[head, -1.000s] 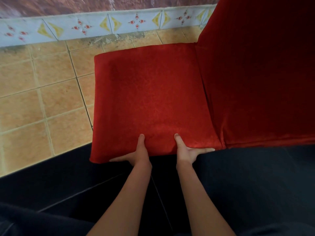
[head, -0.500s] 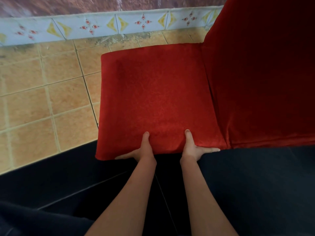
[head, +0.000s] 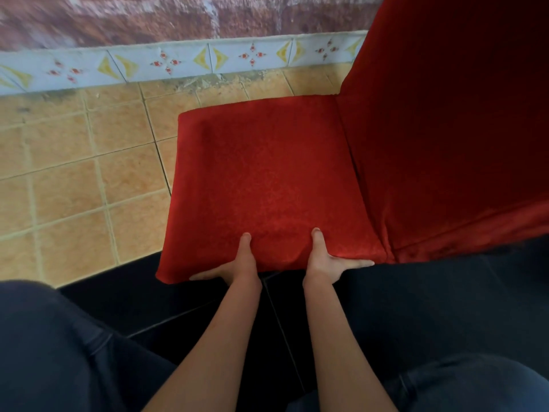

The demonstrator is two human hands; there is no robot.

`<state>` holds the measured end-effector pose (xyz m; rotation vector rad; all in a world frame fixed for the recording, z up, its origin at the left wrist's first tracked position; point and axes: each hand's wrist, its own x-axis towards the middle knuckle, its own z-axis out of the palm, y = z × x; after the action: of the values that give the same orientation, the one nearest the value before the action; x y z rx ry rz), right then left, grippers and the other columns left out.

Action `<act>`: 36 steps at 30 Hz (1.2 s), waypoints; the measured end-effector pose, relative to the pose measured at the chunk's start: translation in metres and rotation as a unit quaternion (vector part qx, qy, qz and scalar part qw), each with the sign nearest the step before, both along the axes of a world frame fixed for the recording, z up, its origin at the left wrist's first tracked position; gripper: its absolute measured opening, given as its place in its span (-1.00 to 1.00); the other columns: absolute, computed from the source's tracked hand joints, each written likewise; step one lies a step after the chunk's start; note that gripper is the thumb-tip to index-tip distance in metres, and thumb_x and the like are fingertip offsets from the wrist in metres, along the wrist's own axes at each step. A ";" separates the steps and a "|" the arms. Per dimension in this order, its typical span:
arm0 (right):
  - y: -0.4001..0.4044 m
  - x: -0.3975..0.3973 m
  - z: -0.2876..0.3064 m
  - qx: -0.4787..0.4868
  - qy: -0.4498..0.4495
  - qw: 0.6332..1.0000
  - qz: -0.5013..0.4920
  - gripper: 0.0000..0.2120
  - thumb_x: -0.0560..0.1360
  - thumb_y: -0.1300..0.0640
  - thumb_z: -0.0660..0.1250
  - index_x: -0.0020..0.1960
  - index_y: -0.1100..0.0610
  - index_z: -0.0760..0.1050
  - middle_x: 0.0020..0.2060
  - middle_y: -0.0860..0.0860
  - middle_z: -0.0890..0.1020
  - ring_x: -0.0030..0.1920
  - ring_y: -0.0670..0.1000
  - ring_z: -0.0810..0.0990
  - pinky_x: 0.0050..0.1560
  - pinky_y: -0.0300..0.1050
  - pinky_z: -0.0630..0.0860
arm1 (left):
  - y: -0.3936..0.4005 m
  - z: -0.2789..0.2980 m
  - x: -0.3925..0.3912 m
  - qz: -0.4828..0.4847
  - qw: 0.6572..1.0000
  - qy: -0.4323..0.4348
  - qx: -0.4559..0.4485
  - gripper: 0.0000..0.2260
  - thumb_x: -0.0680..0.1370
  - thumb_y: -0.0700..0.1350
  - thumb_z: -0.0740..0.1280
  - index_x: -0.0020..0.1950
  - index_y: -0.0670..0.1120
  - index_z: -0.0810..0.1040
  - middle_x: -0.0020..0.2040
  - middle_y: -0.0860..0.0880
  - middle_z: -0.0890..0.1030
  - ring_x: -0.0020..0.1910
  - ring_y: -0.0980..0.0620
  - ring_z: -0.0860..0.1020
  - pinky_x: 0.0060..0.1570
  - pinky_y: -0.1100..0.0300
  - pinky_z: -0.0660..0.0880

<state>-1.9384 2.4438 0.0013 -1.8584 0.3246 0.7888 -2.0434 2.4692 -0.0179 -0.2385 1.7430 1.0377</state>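
The red seat (head: 267,179) juts out from the chair back (head: 445,129). The left hand (head: 234,267) and right hand (head: 325,261) pinch its near edge, thumbs on top, fingers underneath. An uneven tug could bunch or slip the cover.

The bare left forearm (head: 214,337) and the bare right forearm (head: 335,337) reach forward side by side, nearly parallel, with straight wrists. The left hand (head: 237,264) pinches the near edge of the red velvet-covered chair seat (head: 267,179). Its thumb lies straight on top, and its fingers run leftward under the edge. The right hand (head: 325,260) mirrors it, thumb flat on top and fingers stretched rightward beneath the edge. The hands are near each other, not touching.
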 end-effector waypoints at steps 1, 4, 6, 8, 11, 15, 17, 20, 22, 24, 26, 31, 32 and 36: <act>-0.002 -0.004 0.006 -0.008 0.002 1.000 -0.002 0.32 0.26 -0.09 0.59 0.45 -0.20 -0.50 0.20 0.11 0.45 -0.04 0.00 0.47 0.03 -0.04 0.42 | -0.002 0.006 -0.004 0.000 1.000 0.002 -0.007 0.32 0.27 -0.03 0.62 0.44 0.15 -0.53 0.47 -0.10 0.24 0.33 -0.13 0.41 0.25 -0.24 0.43; -0.004 -0.019 0.024 -0.027 0.015 0.999 -0.011 0.32 0.26 -0.08 0.60 0.45 -0.21 -0.50 0.21 0.13 0.45 -0.05 0.01 0.47 0.04 -0.03 0.43 | -0.006 0.025 -0.019 -0.011 0.999 0.006 -0.034 0.30 0.29 -0.05 0.61 0.44 0.14 -0.54 0.46 -0.14 0.25 0.32 -0.14 0.42 0.23 -0.23 0.44; -0.007 -0.031 0.035 -0.034 0.018 0.999 -0.015 0.32 0.26 -0.07 0.60 0.45 -0.20 -0.49 0.22 0.14 0.45 -0.05 0.00 0.46 0.01 -0.05 0.41 | -0.008 0.035 -0.030 -0.015 0.999 -0.001 -0.041 0.28 0.32 -0.06 0.59 0.46 0.12 -0.52 0.46 -0.15 0.26 0.31 -0.14 0.43 0.19 -0.21 0.48; -0.012 -0.042 0.048 -0.042 0.024 0.999 -0.011 0.31 0.26 -0.08 0.59 0.46 -0.20 -0.49 0.23 0.14 0.45 -0.04 0.01 0.48 0.02 -0.06 0.42 | -0.008 0.047 -0.043 -0.025 0.998 -0.013 -0.051 0.23 0.34 -0.04 0.58 0.50 0.09 -0.45 0.46 -0.15 0.28 0.29 -0.14 0.45 0.16 -0.19 0.51; -0.023 -0.052 0.067 -0.063 0.029 0.997 -0.014 0.29 0.28 -0.05 0.59 0.47 -0.21 -0.47 0.27 0.16 0.44 0.02 0.07 0.52 0.09 0.00 0.46 | -0.017 0.065 -0.054 -0.034 0.995 -0.025 -0.086 0.18 0.36 -0.02 0.57 0.53 0.07 -0.38 0.43 -0.13 0.33 0.24 -0.11 0.50 0.09 -0.08 0.55; -0.028 -0.052 0.090 -0.084 0.025 0.996 -0.011 0.27 0.30 -0.04 0.58 0.47 -0.22 -0.46 0.29 0.17 0.44 0.16 0.15 0.53 0.13 0.02 0.45 | -0.026 0.086 -0.054 -0.021 0.993 -0.041 -0.106 0.14 0.35 -0.03 0.57 0.56 0.04 -0.29 0.42 -0.13 0.37 0.22 -0.11 0.52 0.09 -0.06 0.56; -0.027 -0.049 0.100 -0.091 0.021 0.996 -0.004 0.26 0.31 -0.03 0.57 0.47 -0.21 -0.46 0.30 0.18 0.43 0.18 0.16 0.53 0.16 0.06 0.46 | -0.024 0.096 -0.051 -0.009 0.993 -0.028 -0.116 0.16 0.33 -0.03 0.58 0.55 0.06 -0.30 0.42 -0.13 0.35 0.22 -0.12 0.52 0.11 -0.08 0.54; -0.018 -0.047 0.117 -0.105 0.017 0.994 -0.002 0.25 0.32 -0.01 0.57 0.48 -0.21 -0.45 0.29 0.20 0.44 0.18 0.17 0.54 0.17 0.10 0.47 | -0.019 0.111 -0.048 -0.007 0.992 -0.012 -0.129 0.18 0.31 -0.01 0.59 0.55 0.07 -0.30 0.46 -0.14 0.29 0.28 -0.15 0.48 0.23 -0.17 0.47; -0.011 -0.045 0.129 -0.112 0.021 0.994 -0.003 0.24 0.34 0.01 0.57 0.48 -0.22 -0.45 0.28 0.20 0.44 0.17 0.16 0.54 0.15 0.09 0.47 | -0.014 0.121 -0.047 -0.009 0.991 -0.018 -0.134 0.16 0.31 0.00 0.59 0.55 0.07 -0.28 0.46 -0.14 0.30 0.29 -0.16 0.48 0.25 -0.17 0.46; -0.007 -0.046 0.139 -0.119 0.026 0.993 -0.003 0.24 0.34 0.01 0.57 0.48 -0.22 -0.45 0.27 0.20 0.43 0.15 0.16 0.54 0.15 0.10 0.47 | -0.010 0.129 -0.048 -0.006 0.990 -0.025 -0.140 0.13 0.32 0.01 0.58 0.55 0.05 -0.25 0.43 -0.17 0.34 0.28 -0.16 0.48 0.25 -0.16 0.45; -0.002 -0.047 0.148 -0.129 0.027 0.991 0.000 0.25 0.34 0.01 0.57 0.48 -0.22 -0.45 0.27 0.21 0.44 0.14 0.16 0.55 0.15 0.11 0.47 | -0.006 0.136 -0.050 -0.013 0.989 -0.053 -0.136 0.08 0.36 0.02 0.56 0.57 0.02 -0.19 0.41 -0.18 0.38 0.28 -0.16 0.49 0.27 -0.13 0.44; 0.010 -0.044 0.160 -0.121 0.036 0.992 0.001 0.31 0.28 -0.03 0.59 0.45 -0.21 -0.50 0.27 0.21 0.40 0.13 0.16 0.53 0.16 0.17 0.47 | 0.005 0.150 -0.047 -0.002 0.987 0.008 -0.158 0.18 0.31 0.01 0.59 0.54 0.05 -0.31 0.37 -0.19 0.39 0.22 -0.16 0.52 0.19 -0.17 0.50; 0.012 -0.042 0.160 -0.117 0.036 0.993 0.003 0.32 0.28 -0.02 0.59 0.44 -0.20 -0.52 0.28 0.21 0.40 0.17 0.17 0.52 0.18 0.17 0.46 | 0.006 0.152 -0.045 -0.001 0.987 0.028 -0.161 0.21 0.30 0.00 0.59 0.53 0.06 -0.35 0.36 -0.19 0.38 0.21 -0.17 0.52 0.18 -0.19 0.50; 0.015 -0.038 0.164 -0.109 0.050 0.993 0.000 0.31 0.31 0.03 0.58 0.43 -0.21 -0.54 0.32 0.19 0.40 0.25 0.17 0.49 0.27 0.23 0.43 | 0.009 0.160 -0.047 0.003 0.987 -0.001 -0.160 0.16 0.31 -0.01 0.59 0.54 0.07 -0.28 0.36 -0.16 0.41 0.24 -0.17 0.51 0.23 -0.17 0.47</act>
<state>-1.9769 2.4589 0.1655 -2.0254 0.4917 0.8759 -2.0900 2.4777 0.1422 -0.4461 1.9040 0.7554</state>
